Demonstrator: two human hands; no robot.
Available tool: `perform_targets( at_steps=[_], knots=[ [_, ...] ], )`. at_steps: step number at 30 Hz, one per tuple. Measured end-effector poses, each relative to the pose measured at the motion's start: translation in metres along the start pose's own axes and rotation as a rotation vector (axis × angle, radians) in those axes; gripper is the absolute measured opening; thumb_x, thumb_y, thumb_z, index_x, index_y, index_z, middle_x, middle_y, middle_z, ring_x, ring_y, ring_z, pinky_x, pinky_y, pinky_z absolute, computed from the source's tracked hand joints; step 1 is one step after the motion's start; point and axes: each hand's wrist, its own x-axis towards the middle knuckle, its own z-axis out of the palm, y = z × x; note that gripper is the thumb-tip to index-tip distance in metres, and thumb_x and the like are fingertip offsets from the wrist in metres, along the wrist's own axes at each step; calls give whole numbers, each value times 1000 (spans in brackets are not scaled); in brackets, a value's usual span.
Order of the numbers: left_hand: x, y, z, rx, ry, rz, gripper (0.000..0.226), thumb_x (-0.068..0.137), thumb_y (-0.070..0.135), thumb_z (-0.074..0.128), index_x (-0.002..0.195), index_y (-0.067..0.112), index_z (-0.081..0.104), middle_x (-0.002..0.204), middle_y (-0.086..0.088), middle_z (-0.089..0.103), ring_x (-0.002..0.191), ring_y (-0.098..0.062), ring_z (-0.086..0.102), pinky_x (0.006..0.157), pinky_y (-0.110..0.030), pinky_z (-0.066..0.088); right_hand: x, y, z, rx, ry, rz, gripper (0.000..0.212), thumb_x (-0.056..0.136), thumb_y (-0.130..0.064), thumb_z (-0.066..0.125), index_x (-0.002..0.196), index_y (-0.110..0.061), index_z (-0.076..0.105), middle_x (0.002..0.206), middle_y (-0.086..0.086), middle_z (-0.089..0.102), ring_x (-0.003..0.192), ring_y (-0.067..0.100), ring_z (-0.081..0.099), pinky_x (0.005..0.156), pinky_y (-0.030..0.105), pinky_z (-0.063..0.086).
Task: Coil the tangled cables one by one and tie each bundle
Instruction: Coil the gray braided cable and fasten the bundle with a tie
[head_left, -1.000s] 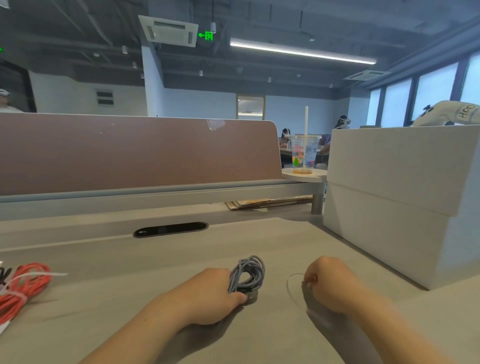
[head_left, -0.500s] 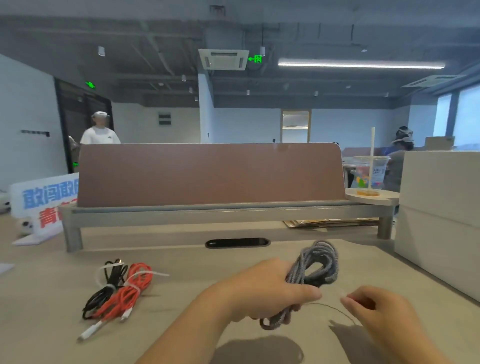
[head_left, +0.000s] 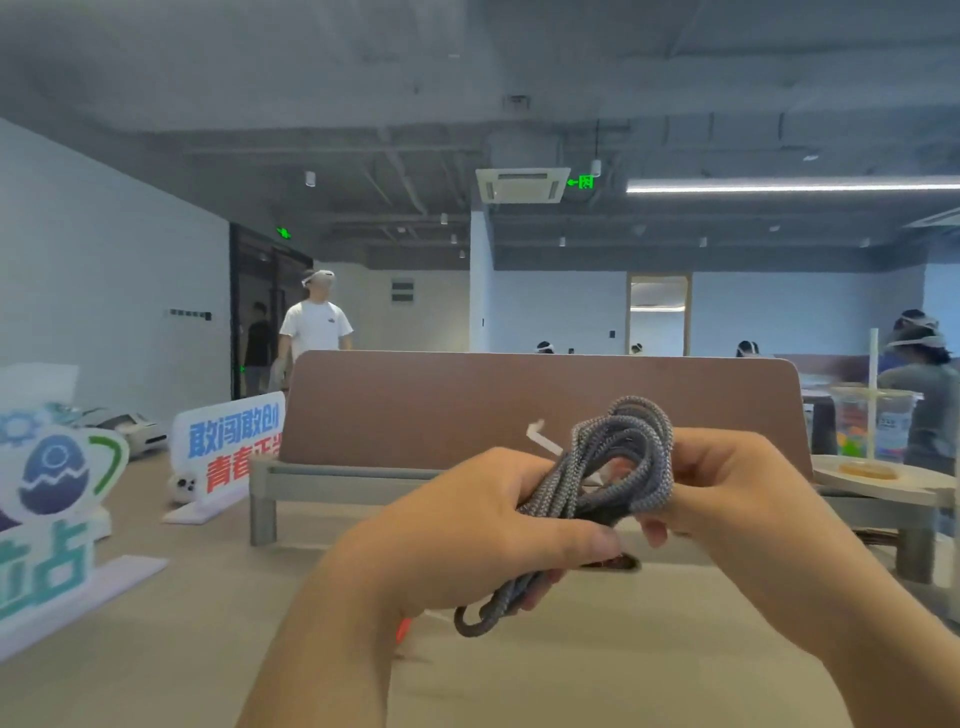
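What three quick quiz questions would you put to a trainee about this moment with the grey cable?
1. True or false: the grey cable bundle lies flat on the desk.
2. What pokes out at the upper left of the bundle? A) a white strip B) a metal hook C) a pair of scissors
3. How many hands are on the bundle?

Key
1. False: it is held up above the desk.
2. A.
3. Two: the left hand grips its middle and the right hand curls round its right end.
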Motion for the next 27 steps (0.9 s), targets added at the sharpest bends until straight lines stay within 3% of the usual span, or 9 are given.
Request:
perform_targets(
  at_steps=[1, 4, 7, 10, 12, 15, 20, 23, 27],
  knots=[
    [-4, -1, -6, 17, 27, -32, 24, 82, 33, 67, 74, 13, 57, 58, -10, 57, 50, -22, 51, 54, -28, 45, 1, 0, -2, 22, 2, -16, 3, 71, -20, 74, 68, -18, 74, 51, 6, 59, 53, 20, 47, 58, 36, 37],
    [-4, -11, -17, 38, 157, -109, 32, 84, 37, 66, 75, 7, 57, 57, -9, 60, 48, -20, 52, 54, -29, 45, -1, 4, -10, -60, -55, -46, 11, 67, -32, 70, 68, -21, 72, 57, 6, 64, 53, 9, 54, 59, 20, 45],
    [4, -21, -17, 36, 284, -117, 20, 85, 36, 65, 79, 19, 55, 56, -3, 62, 48, -20, 54, 54, -34, 47, -6, 4, -8, -68, -150, -98, 12, 67, -32, 68, 69, -20, 70, 62, 4, 64, 57, 14, 57, 62, 27, 48],
    [12, -22, -9, -70, 275, -117, 20, 84, 32, 68, 100, 27, 55, 61, -3, 62, 51, -20, 55, 51, -29, 46, -8, 3, -7, -84, -63, -220, 17, 77, -37, 68, 71, -21, 68, 64, 7, 63, 59, 24, 57, 60, 27, 47],
    [19, -19, -1, -106, 339, -122, 24, 84, 31, 68, 103, 28, 55, 63, -3, 63, 51, -18, 56, 50, -26, 46, -9, -1, -6, -115, -26, -293, 11, 79, -32, 61, 73, -23, 63, 69, 6, 63, 60, 22, 56, 59, 22, 46],
    [29, -18, 10, -93, 448, -116, 22, 81, 31, 69, 99, 27, 58, 63, -1, 65, 49, -12, 57, 52, -24, 47, -11, -6, -2, -278, -5, -352, 5, 80, -31, 51, 78, -27, 54, 74, -1, 59, 63, 17, 49, 55, 15, 39],
    [40, -15, 30, 167, 412, -113, 14, 77, 35, 66, 77, 28, 54, 67, 4, 63, 55, -13, 57, 57, -29, 51, -6, -4, 6, -361, 243, -431, 21, 89, -39, 44, 79, -24, 55, 69, -6, 58, 71, 13, 54, 62, 23, 46],
    [46, -15, 43, 282, 381, -148, 19, 81, 36, 63, 74, 29, 48, 73, 3, 59, 56, -14, 53, 51, -23, 43, -1, 5, 7, -490, 358, -476, 15, 89, -28, 50, 86, -18, 61, 70, -14, 59, 71, 11, 55, 66, 23, 46],
    [51, -18, 52, 380, 376, -157, 25, 83, 37, 61, 69, 28, 42, 61, 5, 50, 46, -9, 43, 45, -19, 32, 2, 10, 4, -571, 460, -524, 12, 87, -17, 57, 87, -13, 69, 72, -6, 64, 62, 8, 60, 61, 24, 48]
  ],
)
